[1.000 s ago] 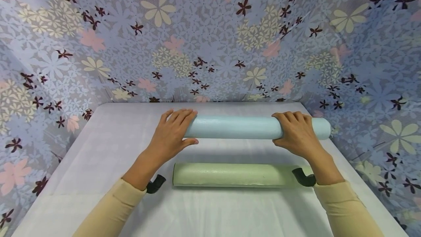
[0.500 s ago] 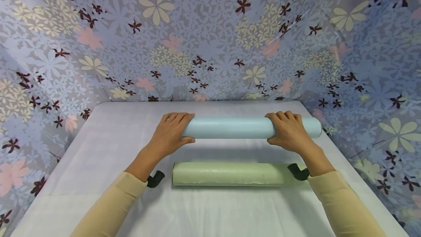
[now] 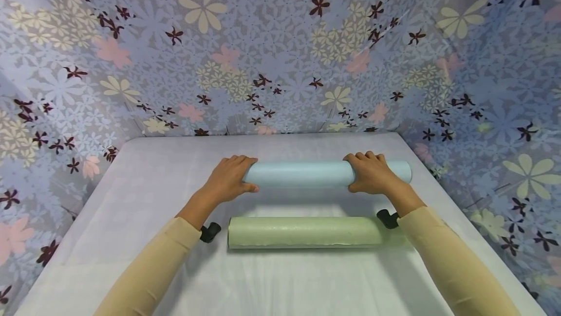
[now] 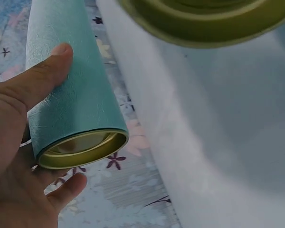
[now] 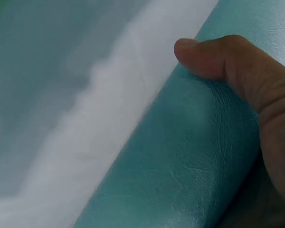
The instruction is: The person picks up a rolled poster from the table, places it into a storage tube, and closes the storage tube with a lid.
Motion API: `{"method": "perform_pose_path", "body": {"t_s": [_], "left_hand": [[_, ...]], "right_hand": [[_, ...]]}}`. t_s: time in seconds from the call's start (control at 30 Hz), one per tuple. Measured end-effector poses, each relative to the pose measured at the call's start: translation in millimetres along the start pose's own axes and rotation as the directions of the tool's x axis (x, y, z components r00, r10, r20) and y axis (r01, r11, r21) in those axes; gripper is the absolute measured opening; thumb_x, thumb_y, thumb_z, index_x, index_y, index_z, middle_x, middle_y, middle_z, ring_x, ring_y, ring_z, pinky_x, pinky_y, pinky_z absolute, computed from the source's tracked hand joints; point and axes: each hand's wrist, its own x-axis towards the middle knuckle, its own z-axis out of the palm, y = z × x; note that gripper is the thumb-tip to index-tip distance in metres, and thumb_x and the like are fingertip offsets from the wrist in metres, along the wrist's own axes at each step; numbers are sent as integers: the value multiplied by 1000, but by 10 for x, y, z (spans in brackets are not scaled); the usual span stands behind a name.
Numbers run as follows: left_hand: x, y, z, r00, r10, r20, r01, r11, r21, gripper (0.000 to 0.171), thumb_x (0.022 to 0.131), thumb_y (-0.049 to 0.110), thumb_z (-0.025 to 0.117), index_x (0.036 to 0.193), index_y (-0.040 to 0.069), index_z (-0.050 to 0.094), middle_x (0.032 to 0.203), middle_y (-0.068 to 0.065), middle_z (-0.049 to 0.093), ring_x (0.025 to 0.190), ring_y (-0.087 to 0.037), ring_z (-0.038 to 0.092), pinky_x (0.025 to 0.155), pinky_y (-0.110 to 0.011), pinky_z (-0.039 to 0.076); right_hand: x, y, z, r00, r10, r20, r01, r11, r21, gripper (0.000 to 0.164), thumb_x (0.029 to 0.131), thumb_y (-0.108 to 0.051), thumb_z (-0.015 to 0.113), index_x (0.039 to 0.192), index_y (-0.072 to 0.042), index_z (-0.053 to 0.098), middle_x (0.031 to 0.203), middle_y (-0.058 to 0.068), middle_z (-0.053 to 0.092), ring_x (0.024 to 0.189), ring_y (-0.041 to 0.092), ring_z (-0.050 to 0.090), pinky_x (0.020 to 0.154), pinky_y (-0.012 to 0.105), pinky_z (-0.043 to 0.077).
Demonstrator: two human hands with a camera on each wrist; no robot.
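A light blue cylindrical tube [image 3: 302, 175] lies crosswise in both hands at the far part of the white-covered table. My left hand [image 3: 230, 177] grips its left end, and my right hand [image 3: 370, 172] grips it nearer the right end. In the left wrist view the thumb [image 4: 42, 73] presses on the tube [image 4: 78, 90], whose recessed end has a gold-coloured rim. The right wrist view has the thumb [image 5: 228, 59] across the textured blue surface [image 5: 180, 156]; the other fingers are hidden. Closer to me, a pale green tube [image 3: 302, 232] lies parallel on the table.
White cloth covers the table [image 3: 271, 282]. Flower-patterned fabric [image 3: 280, 53] hangs behind and along both sides. Black curved pieces [image 3: 211, 232] sit at the wrists. The green tube's gold-rimmed end [image 4: 209, 28] shows at the top of the left wrist view.
The blue tube has shifted left and lowered toward the table, with both hands still gripping it. My right hand has moved left along with it. The green tube stays in place.
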Motion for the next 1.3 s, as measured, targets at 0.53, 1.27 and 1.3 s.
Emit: {"method": "perform_pose_path", "body": {"t_s": [0.53,1.27,1.3], "left_hand": [[85,-143,267,981,-62,183,77,994,-78,75,78,42,74,139,11,44,138,-13,51,122,-31,51,102,-49,37],[88,-175,382,978,-63,200,77,995,-61,74,77,43,75,137,10,47,137,-12,53,120,-30,53,98,-49,40],[89,-177,386,979,-61,196,74,996,-59,74,77,43,75,137,10,47,136,-12,53,120,-30,53,98,-49,40]], "right_hand": [[211,0,213,980,14,197,-14,1000,-2,72,66,-30,80,128,-11,49,117,13,60,103,36,52,82,53,38],[312,-38,304,949,19,316,5,997,-74,78,66,-36,83,129,-7,47,123,16,58,108,38,52,88,56,39],[316,-40,308,948,21,316,2,997,-74,78,66,-36,83,129,-8,47,123,16,58,108,38,52,88,56,39]]}}
